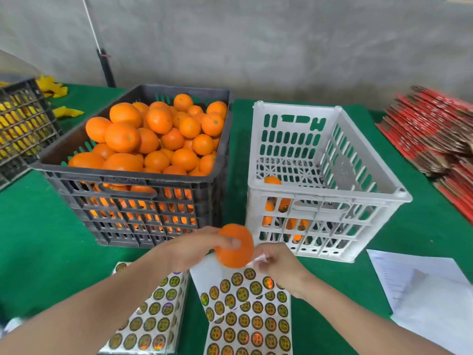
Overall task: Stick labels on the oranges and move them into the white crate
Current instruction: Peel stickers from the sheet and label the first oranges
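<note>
White crate, right of centre: few oranges inside. Lower centre: single orange, left hand curled round it; right hand pinches a shiny label at its right edge, above label sheets.

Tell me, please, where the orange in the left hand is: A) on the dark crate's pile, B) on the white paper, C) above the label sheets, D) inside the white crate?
C: the left hand holds the orange in the air over the label sheets, outside the white crate.
</note>
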The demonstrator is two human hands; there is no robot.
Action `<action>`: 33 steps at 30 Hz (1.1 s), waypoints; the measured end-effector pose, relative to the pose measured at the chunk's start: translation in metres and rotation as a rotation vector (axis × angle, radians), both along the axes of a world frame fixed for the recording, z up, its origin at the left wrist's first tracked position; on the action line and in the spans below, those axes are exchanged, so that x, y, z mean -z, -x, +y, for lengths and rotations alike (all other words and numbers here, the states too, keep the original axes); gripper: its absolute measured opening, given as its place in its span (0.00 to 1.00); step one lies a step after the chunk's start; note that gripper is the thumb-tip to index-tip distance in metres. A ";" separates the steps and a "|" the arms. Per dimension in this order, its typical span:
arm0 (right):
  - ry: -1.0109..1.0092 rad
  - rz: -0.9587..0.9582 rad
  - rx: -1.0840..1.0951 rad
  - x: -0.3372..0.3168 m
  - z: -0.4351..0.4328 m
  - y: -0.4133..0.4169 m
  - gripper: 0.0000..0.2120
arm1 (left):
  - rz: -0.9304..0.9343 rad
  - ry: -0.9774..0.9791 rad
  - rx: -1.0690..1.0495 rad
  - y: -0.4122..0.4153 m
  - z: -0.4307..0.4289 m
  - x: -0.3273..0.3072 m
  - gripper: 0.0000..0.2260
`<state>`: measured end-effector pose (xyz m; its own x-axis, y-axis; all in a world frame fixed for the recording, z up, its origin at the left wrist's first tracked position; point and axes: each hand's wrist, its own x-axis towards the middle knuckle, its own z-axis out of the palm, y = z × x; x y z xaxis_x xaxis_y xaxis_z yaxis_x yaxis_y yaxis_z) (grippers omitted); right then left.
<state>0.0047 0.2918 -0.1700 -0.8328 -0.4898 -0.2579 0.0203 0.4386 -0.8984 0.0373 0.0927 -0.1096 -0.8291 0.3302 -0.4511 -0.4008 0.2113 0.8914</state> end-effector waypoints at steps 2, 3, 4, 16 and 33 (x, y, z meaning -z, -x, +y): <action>0.064 -0.018 0.046 -0.008 0.006 -0.002 0.19 | -0.042 -0.041 0.058 0.003 0.002 0.006 0.40; 0.084 -0.030 0.051 -0.011 0.008 -0.003 0.17 | -0.048 -0.056 0.070 0.005 0.005 0.008 0.43; 0.095 -0.042 0.044 -0.014 0.010 -0.004 0.13 | -0.053 -0.077 0.068 0.008 0.009 0.009 0.45; -0.092 0.488 0.121 -0.017 0.015 -0.016 0.13 | -0.178 -0.429 -0.170 0.027 0.019 0.016 0.48; -0.007 0.808 0.147 -0.008 0.002 -0.024 0.07 | -0.227 -0.386 -0.165 0.029 0.007 0.021 0.52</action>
